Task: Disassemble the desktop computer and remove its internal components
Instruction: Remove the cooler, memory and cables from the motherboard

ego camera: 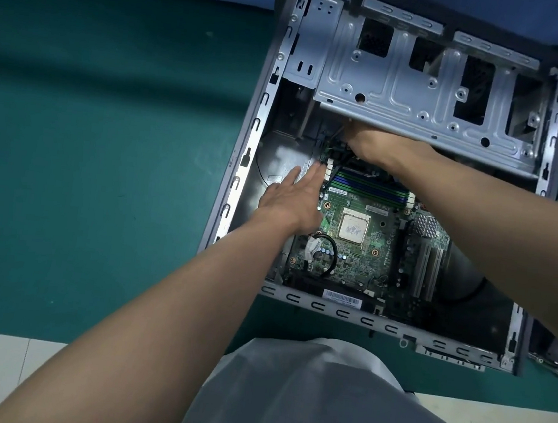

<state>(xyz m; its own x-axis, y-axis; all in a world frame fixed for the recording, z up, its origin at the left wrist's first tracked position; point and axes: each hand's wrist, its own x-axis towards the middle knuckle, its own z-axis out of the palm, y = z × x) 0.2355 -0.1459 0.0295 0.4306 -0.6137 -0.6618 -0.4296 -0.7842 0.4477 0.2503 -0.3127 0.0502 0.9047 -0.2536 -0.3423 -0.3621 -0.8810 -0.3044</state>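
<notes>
1. Head view: a grey sheet-metal desktop computer case [240, 173] lies on its side with the side panel off, on a teal-green mat [104, 158]. It sits in the upper right of the frame, just beyond the person's body.
2. Inside the case, a green rectangular motherboard [369, 255] lies flat on the case floor. A silver square processor [352, 228] sits in its socket near the board's middle. A row of blue and black memory slots [369, 188] runs along the board's far edge.
3. A silver perforated metal drive cage [420, 98] spans the far part of the case, above the board's far end.
4. The left hand [292, 199] is flat with its fingers straight and together. It rests at the motherboard's left edge, its fingertips near the white connectors beside the memory slots, and holds nothing.
5. The right hand [377, 146] reaches under the near edge of the drive cage, by some black cables. Its fingers are hidden, so I cannot tell whether it grips anything.
6. A small silver finned heatsink [426, 225] sits to the right of the processor.
7. A grey garment [302, 403] fills the bottom of the frame.
</notes>
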